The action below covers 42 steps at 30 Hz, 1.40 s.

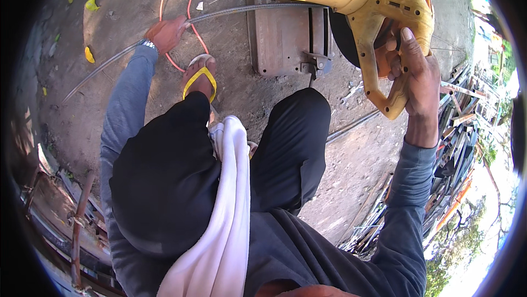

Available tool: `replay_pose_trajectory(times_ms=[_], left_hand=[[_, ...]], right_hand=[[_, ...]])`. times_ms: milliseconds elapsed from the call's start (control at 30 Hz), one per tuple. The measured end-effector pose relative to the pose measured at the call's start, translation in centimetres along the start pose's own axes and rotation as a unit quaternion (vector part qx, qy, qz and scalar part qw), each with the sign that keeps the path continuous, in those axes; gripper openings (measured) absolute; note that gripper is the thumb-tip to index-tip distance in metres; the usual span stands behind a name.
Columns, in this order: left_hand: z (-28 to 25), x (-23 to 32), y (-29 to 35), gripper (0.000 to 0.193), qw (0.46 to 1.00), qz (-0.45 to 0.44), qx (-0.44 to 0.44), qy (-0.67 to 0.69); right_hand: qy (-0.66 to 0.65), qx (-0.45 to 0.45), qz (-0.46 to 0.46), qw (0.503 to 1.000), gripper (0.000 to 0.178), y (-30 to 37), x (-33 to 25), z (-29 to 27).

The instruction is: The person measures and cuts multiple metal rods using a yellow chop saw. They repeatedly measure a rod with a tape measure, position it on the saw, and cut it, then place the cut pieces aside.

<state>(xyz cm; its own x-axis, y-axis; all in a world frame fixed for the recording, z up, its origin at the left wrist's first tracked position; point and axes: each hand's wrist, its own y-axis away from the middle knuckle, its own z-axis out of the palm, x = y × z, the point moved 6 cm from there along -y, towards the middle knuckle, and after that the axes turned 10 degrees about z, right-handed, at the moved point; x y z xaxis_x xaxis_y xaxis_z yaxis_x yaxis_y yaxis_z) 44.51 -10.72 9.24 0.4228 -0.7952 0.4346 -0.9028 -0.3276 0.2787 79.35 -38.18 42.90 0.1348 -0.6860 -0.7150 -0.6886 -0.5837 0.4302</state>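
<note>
Left hand out at 10 to 11 o'clock, and you've got it closed round a long, gently bent rod! One end trails down to 9 or 10 o'clock; the other runs toward 12 to 1, disappearing by the yellow saw. Right hand at 2 o'clock, and that's wrapped round the saw's handle, thumb up along the grip. The black disc sits at 1 o'clock, over the edge of the metal base; whether it touches the rod, you can't tell from here.

So where do you stand? Rod in hand, saw in hand, the two brought together: that part looks done. No cut shows along the visible length, so I'd judge the disc's work is left, though the saw hides the crucial spot. Containers? None to call in this view. Orange cord loops at 11 o'clock, right by your sandalled foot.
</note>
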Motion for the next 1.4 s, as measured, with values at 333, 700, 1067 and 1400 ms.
replay_pose_trajectory(times_ms=[333,700,1067,1400], left_hand=[[0.0,-1.2,-0.6,0.036,1.0,0.008,0.001,-0.016],[0.4,-1.4,-0.5,0.033,0.999,0.039,0.023,0.014],[0.8,-2.4,-0.1,0.031,0.997,0.03,0.068,-0.01],[2.5,-2.0,-1.1,0.043,0.999,-0.031,-0.018,0.0]], right_hand=[[0.016,0.011,-0.003,1.0,0.044,0.1,0.2,-0.2],[0.025,-0.007,0.025,0.999,0.038,0.0,0.5,-0.5],[-0.002,0.015,0.005,1.0,0.041,1.0,0.1,0.4],[0.037,0.013,-0.036,0.999,0.033,1.2,1.1,-0.7]])
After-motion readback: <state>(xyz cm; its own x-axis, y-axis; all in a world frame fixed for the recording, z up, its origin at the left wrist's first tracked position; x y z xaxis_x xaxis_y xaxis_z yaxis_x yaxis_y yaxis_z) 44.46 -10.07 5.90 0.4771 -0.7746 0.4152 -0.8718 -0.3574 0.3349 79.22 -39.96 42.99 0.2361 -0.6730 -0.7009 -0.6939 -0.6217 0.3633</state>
